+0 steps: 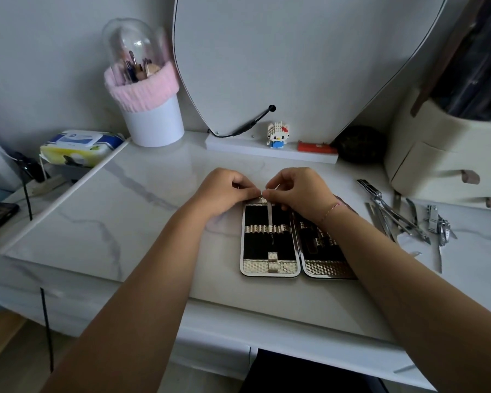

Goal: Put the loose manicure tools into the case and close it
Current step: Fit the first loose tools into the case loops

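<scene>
The manicure case [269,266] lies open on the white marble-look tabletop, black lining and silvery loops in both halves. A thin silver tool [269,215] stands in a loop of the left half. My right hand [298,191] pinches its top end at the case's far edge. My left hand [227,191] is beside it, fingertips pinched at the case's top rim next to the tool. My right forearm covers part of the right half [328,265]. Several loose metal tools [408,219], clippers and nippers among them, lie in a pile to the right.
A white cup with a pink knit cuff and clear dome [150,109] stands at the back left, a wipes pack [79,147] left of it. A mirror stand holds a small block figure [276,134] and a red item [316,147]. A cream drawer organiser [448,160] stands at right.
</scene>
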